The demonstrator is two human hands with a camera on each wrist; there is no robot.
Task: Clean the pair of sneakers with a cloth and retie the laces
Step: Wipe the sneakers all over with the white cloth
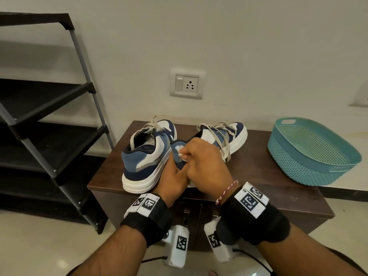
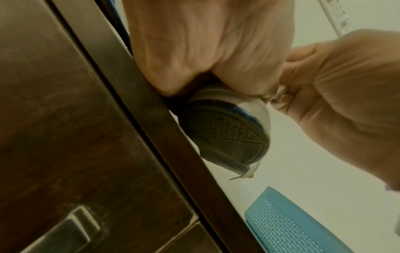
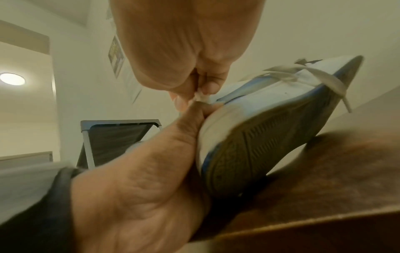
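Observation:
Two blue, white and navy sneakers sit on a dark wooden cabinet (image 1: 278, 176). The left sneaker (image 1: 147, 154) stands flat, its laces loose. The right sneaker (image 1: 223, 136) is tilted with its heel raised, and its patterned sole (image 2: 227, 137) (image 3: 259, 145) shows. Its untied laces (image 1: 227, 148) hang down the side. My left hand (image 1: 175, 168) (image 2: 205, 51) grips this sneaker's heel from below. My right hand (image 1: 191, 154) (image 3: 190, 85) pinches a small white cloth (image 1: 180, 151) (image 3: 202, 98) against the heel's blue back.
A teal plastic basket (image 1: 312, 152) (image 2: 292, 222) stands at the cabinet's right end. A black shoe rack (image 1: 49, 116) rises on the left. A wall socket (image 1: 187, 83) sits behind the sneakers. The cabinet's front edge lies just under my wrists.

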